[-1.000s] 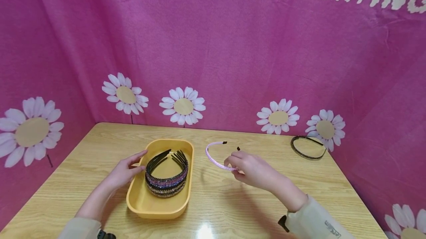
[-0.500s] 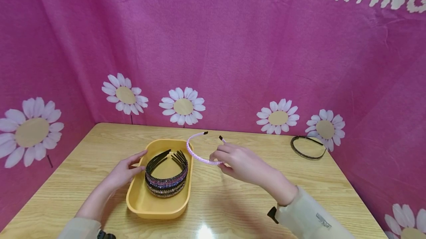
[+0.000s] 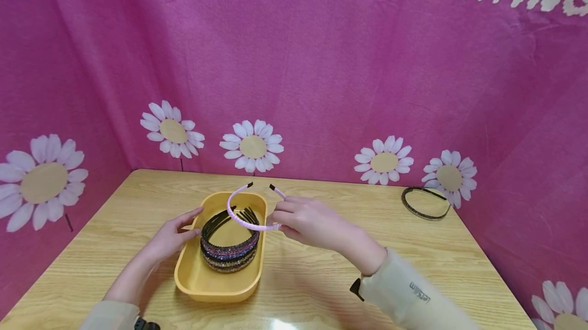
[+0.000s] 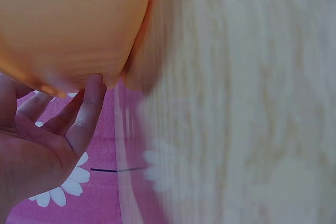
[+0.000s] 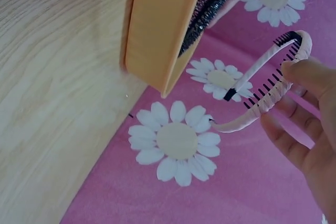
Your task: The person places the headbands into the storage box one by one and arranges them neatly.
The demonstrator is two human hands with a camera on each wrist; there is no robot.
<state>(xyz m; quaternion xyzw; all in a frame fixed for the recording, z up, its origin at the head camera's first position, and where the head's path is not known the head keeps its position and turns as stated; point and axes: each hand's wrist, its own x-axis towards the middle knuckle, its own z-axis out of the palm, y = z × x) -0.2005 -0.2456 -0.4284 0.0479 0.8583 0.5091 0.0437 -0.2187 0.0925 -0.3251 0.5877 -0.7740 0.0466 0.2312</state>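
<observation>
Between my right hand's (image 3: 305, 220) thumb and fingers is a pink wrapped headband (image 3: 239, 220), with black tips and small black comb teeth inside its band. It hangs over the right side of a yellow plastic tub (image 3: 195, 286), its open ends pointing away from me. In the tub lies a nested stack of dark glittery headbands (image 3: 229, 253), some purple, some golden. My left hand (image 3: 170, 238) grips the tub's left rim; in the left wrist view fingers (image 4: 90, 103) press on its outer wall.
A dark glittery headband (image 3: 422, 215) lies alone at the far right corner of the wooden table (image 3: 349, 284). Behind the table hangs a pink cloth (image 3: 312, 90) printed with white daisies, which also closes in both sides.
My right hand has carried the pink headband leftward from above the table until it overlaps the tub. My left hand and the tub have stayed in place.
</observation>
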